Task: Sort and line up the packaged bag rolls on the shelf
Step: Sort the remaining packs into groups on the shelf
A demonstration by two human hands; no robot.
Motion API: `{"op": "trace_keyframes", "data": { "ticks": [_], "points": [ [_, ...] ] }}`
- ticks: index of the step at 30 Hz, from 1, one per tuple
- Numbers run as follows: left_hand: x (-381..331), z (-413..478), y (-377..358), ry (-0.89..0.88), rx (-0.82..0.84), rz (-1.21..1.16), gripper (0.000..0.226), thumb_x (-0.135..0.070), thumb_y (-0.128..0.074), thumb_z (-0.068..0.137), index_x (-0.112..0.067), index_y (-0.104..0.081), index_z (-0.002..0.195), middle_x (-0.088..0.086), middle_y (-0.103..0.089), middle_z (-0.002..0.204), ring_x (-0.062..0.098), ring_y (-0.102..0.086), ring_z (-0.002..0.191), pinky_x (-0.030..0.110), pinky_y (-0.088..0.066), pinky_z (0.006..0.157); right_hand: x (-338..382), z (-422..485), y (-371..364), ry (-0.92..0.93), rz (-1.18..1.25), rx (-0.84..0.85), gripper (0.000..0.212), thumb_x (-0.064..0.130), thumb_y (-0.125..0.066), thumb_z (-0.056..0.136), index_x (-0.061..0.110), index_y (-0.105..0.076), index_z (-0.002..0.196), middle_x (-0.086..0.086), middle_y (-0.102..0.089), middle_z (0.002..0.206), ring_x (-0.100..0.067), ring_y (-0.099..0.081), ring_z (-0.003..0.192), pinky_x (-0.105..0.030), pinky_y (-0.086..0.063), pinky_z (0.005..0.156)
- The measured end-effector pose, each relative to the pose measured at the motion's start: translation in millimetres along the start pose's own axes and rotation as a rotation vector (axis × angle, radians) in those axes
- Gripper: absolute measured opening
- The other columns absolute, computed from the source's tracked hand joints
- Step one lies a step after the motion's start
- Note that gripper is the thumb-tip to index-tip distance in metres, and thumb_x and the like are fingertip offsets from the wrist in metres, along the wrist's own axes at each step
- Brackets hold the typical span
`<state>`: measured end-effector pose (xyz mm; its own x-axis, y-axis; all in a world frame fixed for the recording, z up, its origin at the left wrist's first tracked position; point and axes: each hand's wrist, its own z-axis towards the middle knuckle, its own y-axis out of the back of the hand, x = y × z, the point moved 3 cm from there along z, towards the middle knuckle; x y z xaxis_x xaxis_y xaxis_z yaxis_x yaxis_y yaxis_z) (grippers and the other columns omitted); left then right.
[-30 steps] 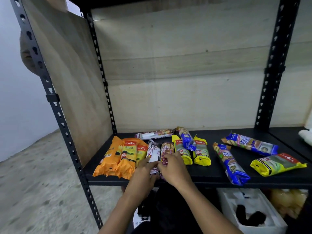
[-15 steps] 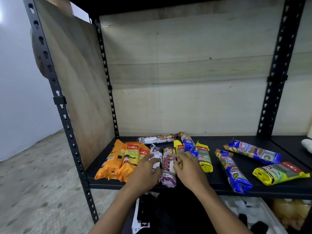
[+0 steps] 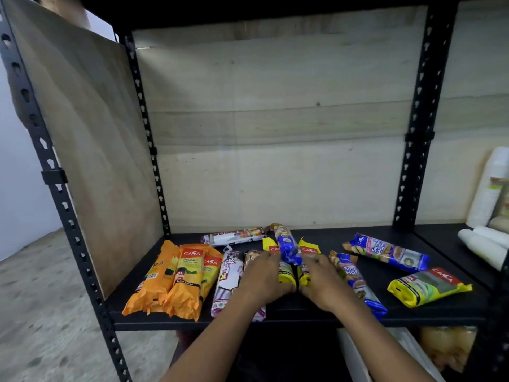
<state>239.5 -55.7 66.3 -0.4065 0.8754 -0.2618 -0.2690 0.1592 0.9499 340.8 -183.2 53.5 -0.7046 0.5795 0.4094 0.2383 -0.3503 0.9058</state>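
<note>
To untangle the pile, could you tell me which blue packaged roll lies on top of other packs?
The leftmost blue plastic-wrapped roll, propped across two yellow packs; the other two lie flat on the black shelf.

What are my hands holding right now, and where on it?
Nothing is lifted. The left hand covers the near half of the left yellow roll, the right hand that of the right yellow roll; whether they grip cannot be told.

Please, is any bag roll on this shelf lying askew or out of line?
Yes. A blue roll lies slanted across the two yellow rolls, and a white roll lies crosswise at the back, behind the front row.
</note>
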Motion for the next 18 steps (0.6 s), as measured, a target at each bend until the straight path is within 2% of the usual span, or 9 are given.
{"op": "trace_keyframes", "data": {
  "ticks": [3,5,8,13,18],
  "points": [
    [-4,6,-12,0.002,0.033,0.114,0.092,-0.053,-0.075,0.077,-0.018,-0.032,0.151,0.007,-0.038,0.154,0.029,-0.041,0.137,0.048,-0.037,0.111,0,3,0,-0.004,-0.056,-0.034,0.070,0.024,-0.068,0.089,0.022,-0.035,0.150,-0.005,-0.032,0.149,-0.025,-0.046,0.129,-0.035,-0.044,0.098],
    [-2,9,-15,0.011,0.013,0.137,0.084,-0.045,-0.073,0.082,-0.017,-0.033,0.150,0.007,-0.040,0.153,0.031,-0.045,0.133,0.046,-0.041,0.107,-1,5,3,-0.014,-0.123,-0.058,0.063,0.017,-0.065,0.090,0.020,-0.039,0.148,-0.007,-0.036,0.146,-0.027,-0.048,0.126,-0.036,-0.046,0.096],
    [-2,11,-14,0.017,-0.034,0.104,0.067,-0.037,-0.072,0.085,-0.018,-0.044,0.143,0.007,-0.050,0.145,0.032,-0.051,0.127,0.044,-0.045,0.102,-4,7,7,-0.020,-0.131,-0.093,0.054,0.009,-0.060,0.092,0.019,-0.047,0.143,-0.007,-0.043,0.141,-0.027,-0.049,0.124,-0.036,-0.046,0.096],
    [-3,11,-13,0.025,-0.140,-0.036,0.048,-0.029,-0.069,0.088,-0.019,-0.055,0.133,0.004,-0.058,0.136,0.027,-0.055,0.122,0.039,-0.048,0.094,-9,11,16,-0.059,-0.099,-0.162,0.042,0.006,-0.054,0.093,0.015,-0.056,0.134,-0.009,-0.047,0.134,-0.028,-0.051,0.121,-0.035,-0.046,0.094],
    [0,8,-8,0.028,-0.305,-0.144,0.042,-0.025,-0.066,0.092,-0.013,-0.058,0.131,0.008,-0.056,0.140,0.029,-0.053,0.124,0.037,-0.045,0.099,-26,12,44,-0.058,0.046,-0.294,0.038,0.013,-0.056,0.095,0.016,-0.060,0.132,-0.009,-0.051,0.128,-0.028,-0.054,0.115,-0.039,-0.048,0.092]
  ]
}}
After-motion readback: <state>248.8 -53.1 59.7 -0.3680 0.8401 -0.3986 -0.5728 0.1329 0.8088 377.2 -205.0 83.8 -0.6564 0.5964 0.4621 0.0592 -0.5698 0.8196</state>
